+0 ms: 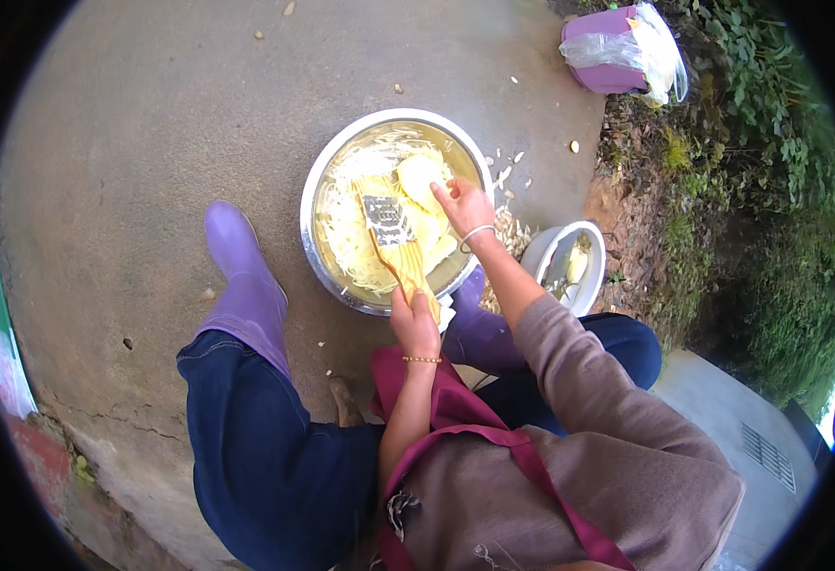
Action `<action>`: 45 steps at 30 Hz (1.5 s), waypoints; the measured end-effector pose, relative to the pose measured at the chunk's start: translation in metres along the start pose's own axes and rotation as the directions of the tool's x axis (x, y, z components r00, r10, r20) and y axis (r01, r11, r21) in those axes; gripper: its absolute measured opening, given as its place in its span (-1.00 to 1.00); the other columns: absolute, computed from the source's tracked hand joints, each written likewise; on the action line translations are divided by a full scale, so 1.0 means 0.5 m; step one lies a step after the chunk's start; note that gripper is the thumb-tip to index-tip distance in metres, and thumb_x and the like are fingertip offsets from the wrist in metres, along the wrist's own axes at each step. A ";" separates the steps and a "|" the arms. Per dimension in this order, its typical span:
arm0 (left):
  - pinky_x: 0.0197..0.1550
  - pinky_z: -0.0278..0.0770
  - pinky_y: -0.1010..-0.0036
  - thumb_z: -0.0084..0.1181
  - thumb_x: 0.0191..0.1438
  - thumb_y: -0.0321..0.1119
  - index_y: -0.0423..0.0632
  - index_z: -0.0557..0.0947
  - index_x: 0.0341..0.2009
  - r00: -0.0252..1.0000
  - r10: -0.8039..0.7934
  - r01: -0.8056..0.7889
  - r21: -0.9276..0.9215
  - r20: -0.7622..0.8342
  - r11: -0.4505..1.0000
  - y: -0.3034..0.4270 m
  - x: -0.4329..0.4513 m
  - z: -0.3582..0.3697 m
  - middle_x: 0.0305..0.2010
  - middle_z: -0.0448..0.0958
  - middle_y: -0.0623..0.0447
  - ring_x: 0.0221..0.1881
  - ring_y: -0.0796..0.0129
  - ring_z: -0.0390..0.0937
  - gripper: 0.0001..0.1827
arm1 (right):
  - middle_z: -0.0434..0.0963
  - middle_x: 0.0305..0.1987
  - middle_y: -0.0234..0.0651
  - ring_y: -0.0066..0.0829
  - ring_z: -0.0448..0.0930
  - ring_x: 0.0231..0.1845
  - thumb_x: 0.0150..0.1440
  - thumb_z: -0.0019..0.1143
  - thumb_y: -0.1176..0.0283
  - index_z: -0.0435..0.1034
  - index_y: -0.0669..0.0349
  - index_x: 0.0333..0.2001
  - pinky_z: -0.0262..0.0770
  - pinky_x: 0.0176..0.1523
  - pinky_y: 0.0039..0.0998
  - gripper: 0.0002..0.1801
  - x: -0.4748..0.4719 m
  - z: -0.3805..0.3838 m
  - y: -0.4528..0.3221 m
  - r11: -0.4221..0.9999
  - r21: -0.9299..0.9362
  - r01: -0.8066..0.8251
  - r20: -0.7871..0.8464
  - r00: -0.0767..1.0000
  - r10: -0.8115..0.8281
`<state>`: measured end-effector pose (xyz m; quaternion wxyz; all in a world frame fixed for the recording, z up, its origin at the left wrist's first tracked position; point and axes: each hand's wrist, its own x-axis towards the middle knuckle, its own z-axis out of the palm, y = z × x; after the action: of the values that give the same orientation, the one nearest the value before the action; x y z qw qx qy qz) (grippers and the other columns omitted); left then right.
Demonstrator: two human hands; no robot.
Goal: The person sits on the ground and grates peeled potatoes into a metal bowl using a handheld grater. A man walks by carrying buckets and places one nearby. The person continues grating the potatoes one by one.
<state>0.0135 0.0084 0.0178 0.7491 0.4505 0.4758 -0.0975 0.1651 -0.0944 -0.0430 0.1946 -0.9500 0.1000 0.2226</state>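
Note:
A large round metal basin (308, 232) stands on the ground between my boots, with pale vegetable shreds (346, 243) inside. My left hand (417, 330) grips the near end of a ribbed yellow grater (409, 265). The grater slants into the basin, its metal blade plate (386, 218) facing up with shreds on it. Beside its far end lies a pale peeled vegetable piece (419, 177), on top of other pieces. My right hand (466, 210) is over the basin's right side, thumb at that piece's edge. Whether the fingers grasp it cannot be told.
Right of the basin, a white bucket (598, 268) holds a pale vegetable and a flat dark object. Peelings (510, 232) litter the concrete beside it. A purple bin (603, 53) with a plastic liner stands farther off, by a planted bank (703, 193). Purple boots (242, 264) flank the basin.

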 end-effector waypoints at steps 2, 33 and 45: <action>-0.53 0.37 0.56 -0.18 0.00 -0.45 -0.28 0.41 -0.26 1.000 -0.024 0.025 -0.034 0.014 0.999 0.008 -0.003 0.004 -0.50 0.43 0.02 -0.60 0.44 0.40 -0.78 | 0.35 -0.19 -0.12 -0.24 0.44 -0.21 -0.16 0.17 0.13 0.23 0.14 -0.03 0.45 -0.22 -0.32 -0.39 0.013 0.015 0.000 0.882 -0.401 0.247 -0.113 0.942 -0.315; -0.24 0.38 0.38 -0.13 -0.03 -0.37 -0.26 0.42 -0.22 1.000 0.009 -0.003 0.214 -0.030 0.977 0.001 -0.002 0.000 -0.37 0.49 -0.18 -0.31 0.14 0.48 -0.72 | 0.49 -0.25 -0.02 -0.17 0.49 -0.17 -0.34 0.20 0.08 0.22 0.27 -0.01 0.37 -0.07 -0.38 -0.20 0.036 -0.037 -0.152 0.902 -0.341 0.267 0.348 0.927 -0.143; -0.33 0.40 0.27 -0.13 -0.04 -0.33 -0.23 0.41 -0.24 0.999 0.027 -0.011 0.412 -0.033 0.911 -0.016 0.001 0.012 -0.44 0.48 -0.25 -0.36 -0.03 0.48 -0.72 | 0.45 -0.18 0.03 -0.13 0.47 -0.13 -0.20 0.02 0.19 0.07 0.04 0.13 0.33 -0.03 -0.34 -0.26 0.009 -0.048 -0.159 0.962 -0.218 0.166 0.369 0.926 -0.076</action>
<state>0.0131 -0.0008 0.0136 0.6292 0.6044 0.4543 -0.1799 0.2002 -0.0330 0.0006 0.1043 -0.9147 -0.0247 0.3896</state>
